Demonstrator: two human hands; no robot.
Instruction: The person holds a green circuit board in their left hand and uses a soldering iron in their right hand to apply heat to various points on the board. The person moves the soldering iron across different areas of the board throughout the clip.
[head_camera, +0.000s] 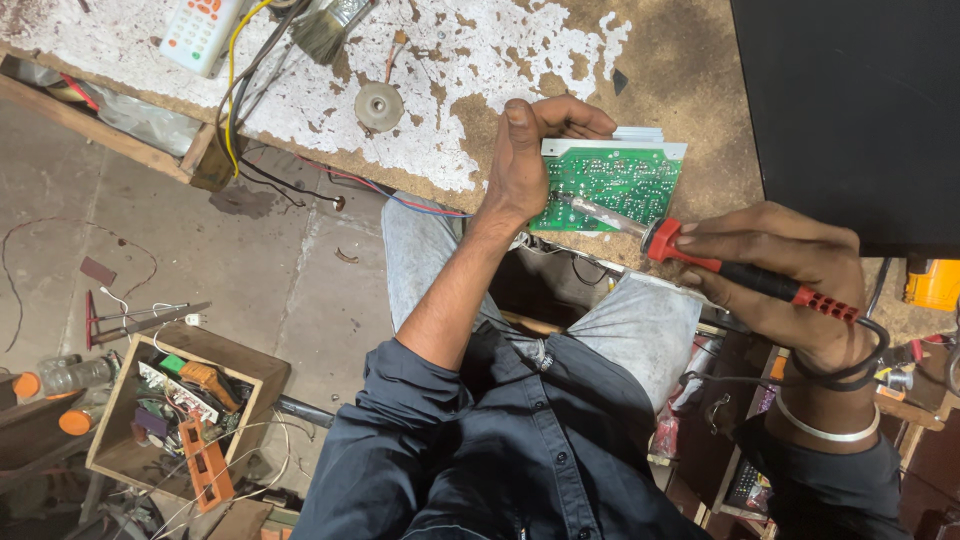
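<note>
Gripping a green circuit board (612, 185) by its left edge, left hand (522, 160) clenched around it, thumb curling over the far side. Pressing the board against the worn, paint-flaked surface (440, 60) near its near edge. Grasping a red-and-black soldering iron (735, 270) in the right hand (790, 275), grip wrapped tight about the handle, metal tip touching the board's near part. Lying farther left on the surface: a round metal disc (379, 105), a brush (328, 28), a white remote (200, 30). Sitting on the floor at near left: a wooden box (182, 415) crowded with parts.
</note>
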